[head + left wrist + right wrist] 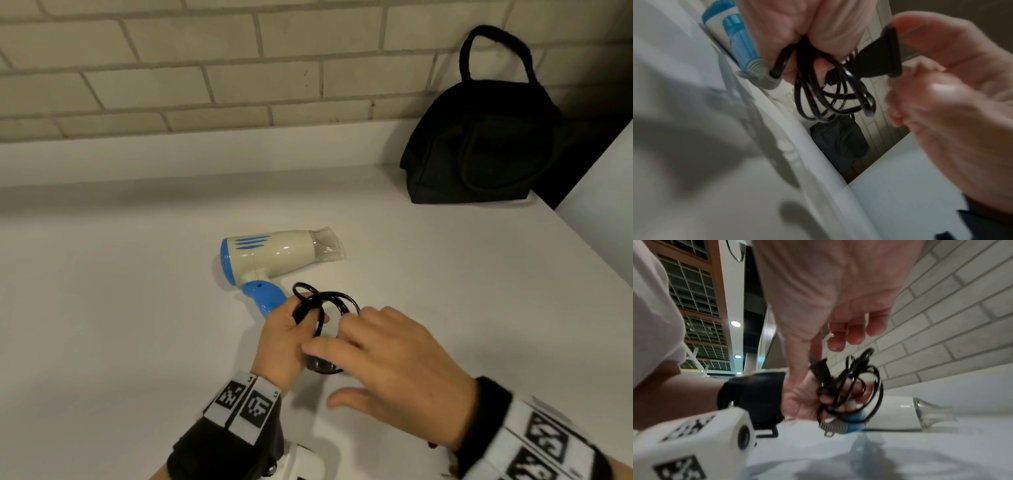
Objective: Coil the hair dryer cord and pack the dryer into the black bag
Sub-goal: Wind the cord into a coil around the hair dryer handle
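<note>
The cream and blue hair dryer (274, 255) lies on its side on the white table (120, 325), nozzle to the right. Its black cord (334, 299) is gathered into several loops beside the blue handle (740, 40). My left hand (301, 325) grips the bundle of loops just above the table. My right hand (342, 353) reaches in from the right and pinches the black plug (885, 53) at the cord's end, against the bundle; its other fingers hang loosely. The black bag (479, 144) stands at the back right, against the wall, and looks closed.
A pale brick wall (205, 68) runs behind the table, with a low white ledge (171, 150) at its foot. The table's right edge (589, 246) runs diagonally past the bag. Bare tabletop lies to the left of the dryer and in front of the hands.
</note>
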The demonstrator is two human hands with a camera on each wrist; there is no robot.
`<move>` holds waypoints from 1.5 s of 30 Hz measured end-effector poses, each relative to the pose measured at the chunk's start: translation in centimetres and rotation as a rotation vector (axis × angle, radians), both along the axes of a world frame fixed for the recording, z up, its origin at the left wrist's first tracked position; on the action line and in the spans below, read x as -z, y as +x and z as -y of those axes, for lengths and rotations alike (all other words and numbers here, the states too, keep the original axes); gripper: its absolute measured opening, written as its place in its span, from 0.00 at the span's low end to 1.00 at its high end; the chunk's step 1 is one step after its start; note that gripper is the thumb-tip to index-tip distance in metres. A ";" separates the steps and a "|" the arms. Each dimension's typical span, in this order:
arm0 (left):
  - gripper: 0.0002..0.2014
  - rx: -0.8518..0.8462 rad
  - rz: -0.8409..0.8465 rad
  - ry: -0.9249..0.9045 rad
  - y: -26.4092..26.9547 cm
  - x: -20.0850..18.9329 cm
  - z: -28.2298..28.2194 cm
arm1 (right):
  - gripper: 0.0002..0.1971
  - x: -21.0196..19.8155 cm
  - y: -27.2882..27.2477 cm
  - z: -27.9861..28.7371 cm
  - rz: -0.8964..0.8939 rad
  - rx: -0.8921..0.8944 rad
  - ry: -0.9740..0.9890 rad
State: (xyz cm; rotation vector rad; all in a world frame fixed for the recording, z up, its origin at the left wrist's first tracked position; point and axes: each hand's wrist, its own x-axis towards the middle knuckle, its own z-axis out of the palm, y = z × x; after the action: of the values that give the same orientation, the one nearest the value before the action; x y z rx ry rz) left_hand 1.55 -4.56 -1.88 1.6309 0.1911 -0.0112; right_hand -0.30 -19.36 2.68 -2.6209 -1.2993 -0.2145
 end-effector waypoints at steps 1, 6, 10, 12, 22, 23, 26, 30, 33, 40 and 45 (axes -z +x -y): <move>0.20 0.007 0.002 -0.012 0.0 -0.1 0.2 | 0.17 0.5 0.1 -0.5 0.019 0.019 0.014; 0.22 0.062 0.065 -0.067 -0.3 -0.9 0.4 | 0.11 0.8 0.7 -0.3 -0.272 0.160 0.352; 0.28 0.141 0.194 0.004 -0.7 -1.4 0.9 | 0.13 1.1 1.6 0.6 -0.532 0.251 0.541; 0.29 0.161 0.262 0.107 -0.7 -1.1 1.1 | 0.08 1.1 1.6 0.7 -0.563 0.216 0.567; 0.23 0.109 0.245 0.245 -0.3 -0.6 0.5 | 0.13 -0.5 0.4 0.8 -0.542 0.098 0.594; 0.21 0.098 0.234 0.223 -0.3 -0.7 0.5 | 0.12 -0.7 0.3 0.8 -0.509 0.103 0.580; 0.14 0.016 0.195 0.157 -0.4 -0.4 0.4 | 0.14 -1.8 0.5 1.3 -0.435 0.102 0.625; 0.09 -0.001 0.125 0.127 -0.5 -0.1 0.3 | 0.12 -3.1 1.2 2.2 -0.553 0.081 0.872; 0.09 0.083 0.095 0.134 -0.8 -0.6 0.4 | 0.10 -3.8 1.7 2.6 -0.646 0.051 1.010; 0.15 0.297 0.129 0.041 -1.8 -1.8 0.6 | 0.04 -6.5 5.3 2.1 -0.764 0.179 1.280; 0.14 0.314 0.282 0.153 -1.9 -3.0 0.4 | 0.06 -3.8 9.6 1.1 -1.103 0.420 1.387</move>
State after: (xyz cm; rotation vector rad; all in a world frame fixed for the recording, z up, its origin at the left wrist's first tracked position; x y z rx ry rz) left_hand -0.32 -4.98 1.12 1.7804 -0.2874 -0.0065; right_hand 9.31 -20.48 6.53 -1.2835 -0.0314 0.2069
